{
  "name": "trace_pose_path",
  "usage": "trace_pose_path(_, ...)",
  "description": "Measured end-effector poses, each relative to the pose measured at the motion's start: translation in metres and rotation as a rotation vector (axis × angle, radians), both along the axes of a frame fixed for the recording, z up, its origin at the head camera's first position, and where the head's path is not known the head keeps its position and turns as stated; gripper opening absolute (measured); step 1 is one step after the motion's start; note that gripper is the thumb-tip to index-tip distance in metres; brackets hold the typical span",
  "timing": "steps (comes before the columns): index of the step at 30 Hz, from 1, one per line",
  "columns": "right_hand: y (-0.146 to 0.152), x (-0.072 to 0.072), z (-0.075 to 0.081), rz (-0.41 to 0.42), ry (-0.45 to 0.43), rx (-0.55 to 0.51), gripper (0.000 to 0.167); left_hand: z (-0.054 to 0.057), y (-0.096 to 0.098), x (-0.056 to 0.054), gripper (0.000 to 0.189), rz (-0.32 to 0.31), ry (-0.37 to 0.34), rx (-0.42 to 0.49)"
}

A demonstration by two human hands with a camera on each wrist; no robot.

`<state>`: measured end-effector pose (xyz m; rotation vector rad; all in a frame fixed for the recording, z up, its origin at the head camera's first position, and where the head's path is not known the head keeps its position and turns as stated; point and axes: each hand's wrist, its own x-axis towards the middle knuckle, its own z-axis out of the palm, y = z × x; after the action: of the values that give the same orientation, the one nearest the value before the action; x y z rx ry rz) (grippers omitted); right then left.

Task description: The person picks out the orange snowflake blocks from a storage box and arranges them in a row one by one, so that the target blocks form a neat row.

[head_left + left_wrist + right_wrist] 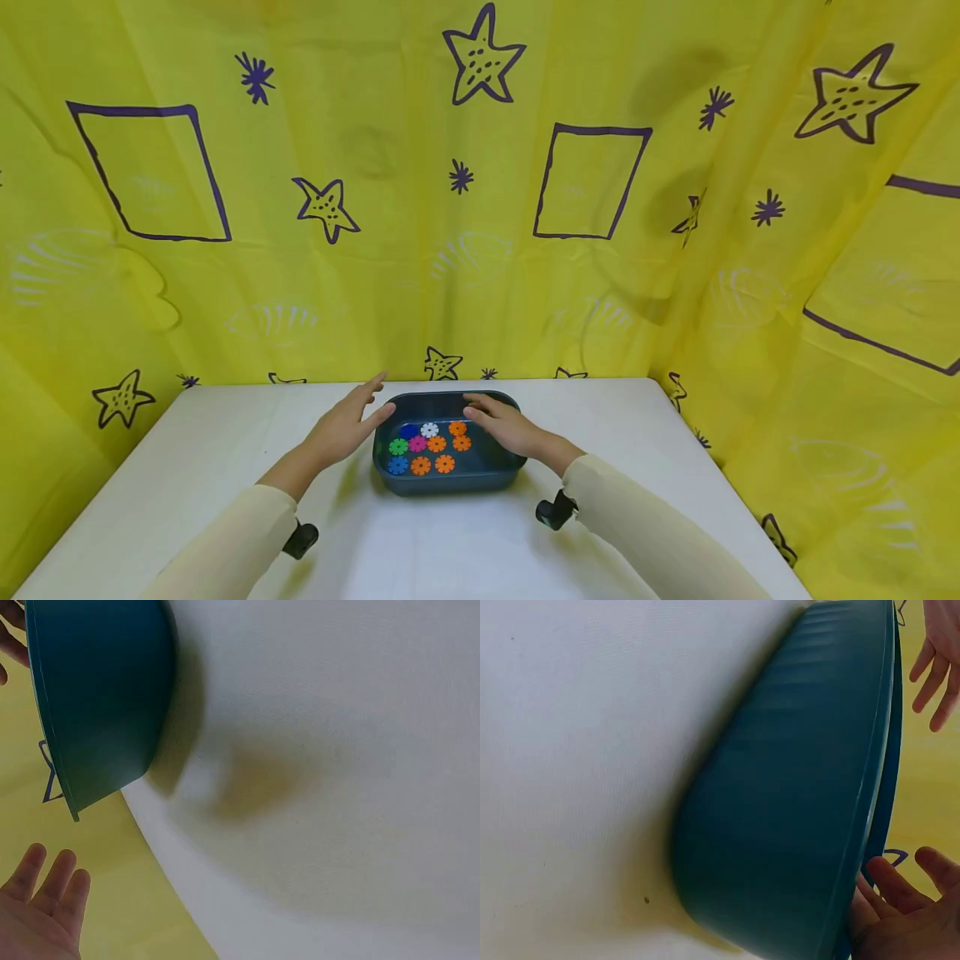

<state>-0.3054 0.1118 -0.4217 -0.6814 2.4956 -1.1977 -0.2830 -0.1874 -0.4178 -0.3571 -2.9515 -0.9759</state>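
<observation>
In the head view a dark teal plastic basin (pixel 457 483) stands on the white table. Inside it lie several flat, notched flower-shaped discs: orange discs (pixel 445 464), a white disc (pixel 429 430), a pink disc (pixel 417 444), a green disc (pixel 398 447) and blue discs (pixel 397 466). My left hand (pixel 339 433) is beside the basin's left rim, fingers extended and holding nothing. Over the right part of the basin reaches my right hand (pixel 513 429), fingers loosely extended. From the right wrist view, that hand (pixel 915 922) appears right at the rim.
A white table (pixel 420 550) extends around the basin. Yellow curtains (pixel 405 283) printed with starfish and frames hang behind and along both sides. A black wrist camera (pixel 302 541) sits at the left sleeve, and another black camera (pixel 555 510) at the right.
</observation>
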Motion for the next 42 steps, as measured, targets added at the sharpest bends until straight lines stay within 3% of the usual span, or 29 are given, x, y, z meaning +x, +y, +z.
trace_pose_path(10, -0.006, -0.002, -0.008, -0.020, -0.001, 0.017, 0.059, -0.009, -0.003, 0.000, 0.080, 0.037, -0.044, 0.144)
trace_pose_path(22, -0.011, -0.004, -0.016, -0.064, 0.004, 0.051, 0.059, -0.023, -0.002, 0.000, 0.072, 0.102, -0.067, 0.136)
trace_pose_path(33, -0.013, -0.011, -0.020, -0.114, -0.042, 0.001, 0.055, -0.029, 0.000, 0.000, 0.064, 0.146, -0.084, 0.181)
trace_pose_path(42, -0.018, -0.012, -0.024, -0.153, -0.055, 0.044, 0.052, -0.034, 0.001, 0.001, 0.057, 0.161, -0.066, 0.212)
